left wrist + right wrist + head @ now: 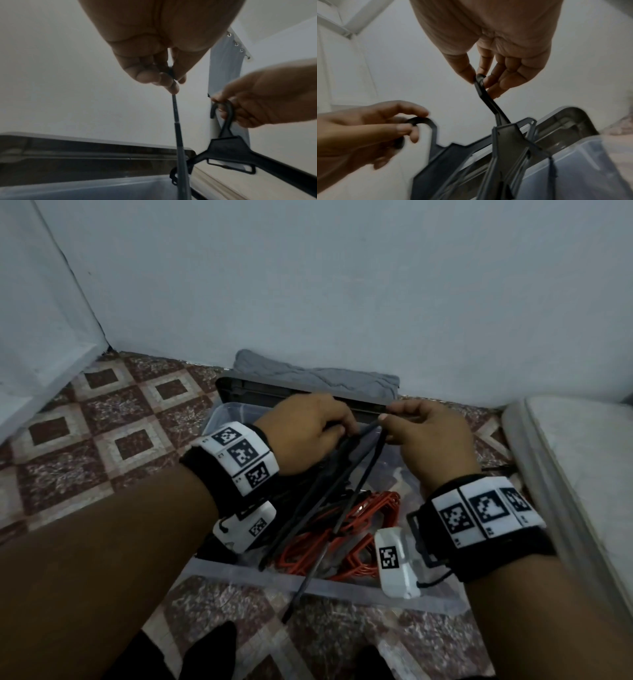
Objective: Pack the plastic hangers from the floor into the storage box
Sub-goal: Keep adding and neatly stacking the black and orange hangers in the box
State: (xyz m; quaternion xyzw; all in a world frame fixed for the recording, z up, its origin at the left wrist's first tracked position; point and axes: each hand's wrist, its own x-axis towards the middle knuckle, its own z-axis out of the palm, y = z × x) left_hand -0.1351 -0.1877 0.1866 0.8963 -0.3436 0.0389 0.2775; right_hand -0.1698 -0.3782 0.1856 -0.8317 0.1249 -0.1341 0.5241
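Both my hands hover over the clear storage box (325,581), each pinching the hook of a black plastic hanger. My left hand (337,433) grips one black hanger (178,135), seen edge-on in the left wrist view. My right hand (394,424) pinches the hook of a second black hanger (505,136). The black hangers (325,494) slant down into the box, one arm sticking out over its near rim. A pile of orange hangers (359,529) lies inside the box.
A dark grey lid (274,393) leans behind the box against the wall, with a grey cloth (315,374) behind it. A pale plastic-wrapped slab (565,474) lies at the right. Patterned floor tiles (102,440) spread to the left.
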